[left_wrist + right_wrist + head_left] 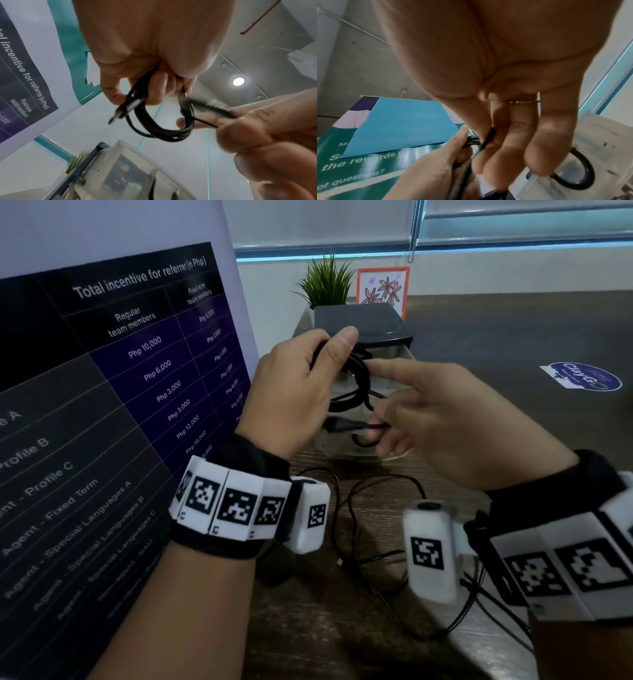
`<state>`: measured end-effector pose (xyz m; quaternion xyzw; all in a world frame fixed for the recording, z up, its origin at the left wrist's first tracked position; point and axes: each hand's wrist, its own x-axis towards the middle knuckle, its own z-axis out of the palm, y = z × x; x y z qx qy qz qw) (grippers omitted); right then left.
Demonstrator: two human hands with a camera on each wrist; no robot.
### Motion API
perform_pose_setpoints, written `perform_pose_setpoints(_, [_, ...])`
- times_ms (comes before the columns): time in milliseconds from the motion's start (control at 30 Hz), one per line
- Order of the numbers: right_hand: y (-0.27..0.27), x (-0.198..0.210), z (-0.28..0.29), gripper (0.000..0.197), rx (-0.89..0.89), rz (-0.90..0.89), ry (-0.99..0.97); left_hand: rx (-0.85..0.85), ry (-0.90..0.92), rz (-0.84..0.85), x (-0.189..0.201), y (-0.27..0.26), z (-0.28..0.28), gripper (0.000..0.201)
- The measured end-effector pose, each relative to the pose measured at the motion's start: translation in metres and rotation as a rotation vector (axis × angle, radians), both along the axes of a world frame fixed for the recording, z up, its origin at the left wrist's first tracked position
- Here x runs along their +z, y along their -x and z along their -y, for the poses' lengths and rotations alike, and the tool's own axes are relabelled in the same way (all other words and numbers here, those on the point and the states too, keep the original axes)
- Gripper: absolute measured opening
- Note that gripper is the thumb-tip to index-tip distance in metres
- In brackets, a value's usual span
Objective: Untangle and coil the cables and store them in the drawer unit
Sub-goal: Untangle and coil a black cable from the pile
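A coiled black cable (356, 385) hangs in the air in front of the drawer unit (370, 320), a translucent box with a dark lid. My left hand (301, 385) grips the top of the coil, thumb over it. My right hand (428, 419) pinches the cable's free end near its plug (342, 425), index finger stretched toward the coil. In the left wrist view the coil (163, 128) loops below my left hand (145, 54), and one plug (125, 108) sticks out. My right hand (265, 128) pinches a ribbed cable end there. The right wrist view shows my right hand (505, 67) on the cable (488, 136).
Loose black cables (359, 542) lie tangled on the dark wooden table (513, 337) under my wrists. A printed banner (120, 371) stands close on the left. A potted plant (325, 282) and a framed flower picture (383, 289) are behind the drawer unit. Another black cable (583, 175) shows inside a drawer.
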<state>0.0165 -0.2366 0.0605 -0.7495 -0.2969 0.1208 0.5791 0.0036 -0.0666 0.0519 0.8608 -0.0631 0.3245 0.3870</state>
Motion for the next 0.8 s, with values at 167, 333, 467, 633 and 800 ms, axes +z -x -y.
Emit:
perform_pose_setpoints(167, [-0.008,0.004,0.012,0.025,-0.108,0.258,0.251,0.011,0.043,-0.016,-0.002,-0.002,-0.007,0.046])
perform_pose_setpoints(333, [-0.002,0.011,0.015,0.015,-0.096,0.270,0.256,0.053,0.058,-0.009,-0.002,-0.004,-0.007,0.047])
perform_pose_setpoints(467, [0.002,0.014,0.018,0.015,-0.026,0.232,0.214,0.082,0.087,0.011,-0.002,-0.005,-0.007,0.048])
perform_pose_setpoints(633, [0.002,0.013,0.018,0.010,0.015,0.166,0.110,0.024,0.304,0.054,0.001,-0.002,-0.001,0.046])
perform_pose_setpoints(800, [-0.007,0.003,0.015,0.014,-0.075,0.231,0.137,-0.136,0.729,0.020,0.009,0.003,0.011,0.046])
